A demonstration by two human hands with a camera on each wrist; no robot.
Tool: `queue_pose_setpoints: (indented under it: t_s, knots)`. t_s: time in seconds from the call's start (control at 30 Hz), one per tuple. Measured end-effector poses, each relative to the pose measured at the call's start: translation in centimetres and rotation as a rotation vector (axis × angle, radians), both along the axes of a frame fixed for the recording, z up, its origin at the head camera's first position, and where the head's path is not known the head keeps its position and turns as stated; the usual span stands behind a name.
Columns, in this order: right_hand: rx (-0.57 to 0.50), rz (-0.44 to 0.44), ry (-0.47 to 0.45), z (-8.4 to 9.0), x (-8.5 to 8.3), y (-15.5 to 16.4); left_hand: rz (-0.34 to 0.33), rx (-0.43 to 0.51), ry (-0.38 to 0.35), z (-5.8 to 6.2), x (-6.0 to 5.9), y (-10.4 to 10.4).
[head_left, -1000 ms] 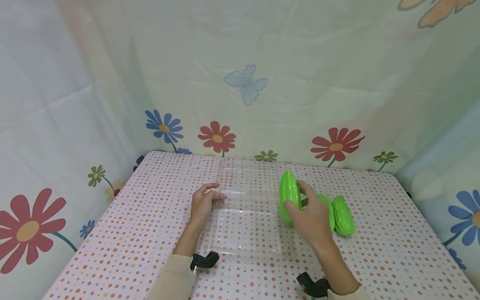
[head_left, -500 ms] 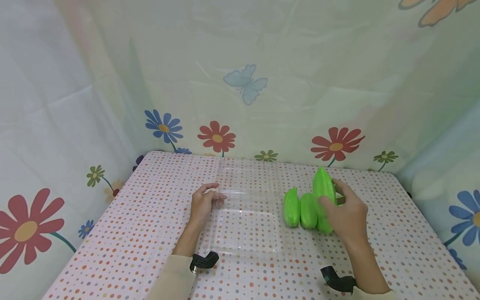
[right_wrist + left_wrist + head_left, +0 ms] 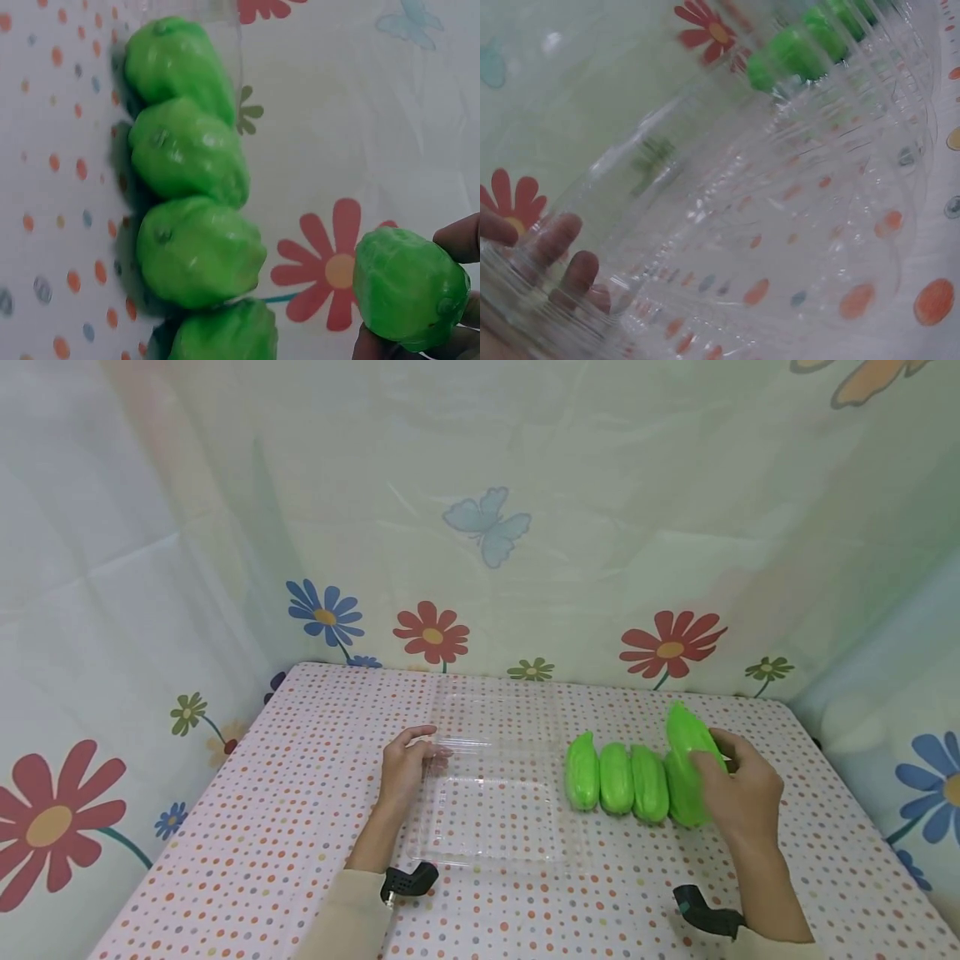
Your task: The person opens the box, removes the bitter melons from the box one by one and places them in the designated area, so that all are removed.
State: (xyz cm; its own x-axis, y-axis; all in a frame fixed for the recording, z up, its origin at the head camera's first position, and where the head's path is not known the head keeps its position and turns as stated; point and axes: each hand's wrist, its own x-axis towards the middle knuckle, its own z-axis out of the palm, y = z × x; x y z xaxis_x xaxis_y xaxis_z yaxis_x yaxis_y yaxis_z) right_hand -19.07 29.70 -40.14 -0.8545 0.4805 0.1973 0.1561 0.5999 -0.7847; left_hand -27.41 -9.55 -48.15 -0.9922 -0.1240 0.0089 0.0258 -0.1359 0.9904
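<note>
So far three green gourds (image 3: 617,778) lie side by side in a row on the dotted desk (image 3: 247,827), right of center in the head view, just right of the clear plastic tray (image 3: 495,814). They look touching or nearly so. A fourth gourd (image 3: 686,764) is in the right hand (image 3: 738,797), fingers curled around it, held tilted at the right end of the row; whether it touches the desk yet I cannot tell. In the right wrist view the held gourd (image 3: 409,289) sits lower right, pinched between fingertips, with the row of gourds (image 3: 187,202) running down the left half of the frame. That view shows another green piece at the bottom edge of the row, partly cut off.

The left hand (image 3: 405,768) rests at the upper left edge of the tray, fingers lightly bent against its rim. In the left wrist view the fingertips (image 3: 559,247) show through the clear plastic (image 3: 780,225) at lower left.

Tray looks empty, nothing green inside it. Judging from this: the lining-up beside the tray is mostly done, the last gourd is not yet set down and let go.

Flowered curtain (image 3: 480,527) fills the back and sides.
</note>
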Motion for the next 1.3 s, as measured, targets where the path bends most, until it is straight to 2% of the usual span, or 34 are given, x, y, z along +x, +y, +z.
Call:
queue_pose_setpoints:
  t_s: [0.3, 0.57, 0.73, 0.83, 1.07, 1.3]
  knots:
    - [-0.020, -0.090, -0.017, -0.7, 0.3, 2.6, 0.004, 0.000, -0.001, 0.0, 0.0, 0.0]
    - [-0.082, -0.174, -0.099, -0.6, -0.2, 4.9, -0.001, -0.015, -0.006, 0.0, 0.1, -0.1]
    - [-0.112, -0.166, -0.138, -1.8, -0.3, 5.5, -0.006, -0.011, -0.012, 0.2, 0.2, -0.2]
    - [-0.102, -0.165, -0.146, -2.5, -0.3, 5.8, -0.013, -0.008, -0.010, 0.3, 0.2, 0.0]
    - [-0.079, -0.103, -0.183, -3.5, -0.4, 6.3, -0.008, -0.007, -0.013, 0.2, 0.3, 0.0]
    - [-0.076, -0.105, -0.209, -4.6, -0.7, 6.6, 0.000, -0.007, -0.016, 0.3, 0.2, -0.1]
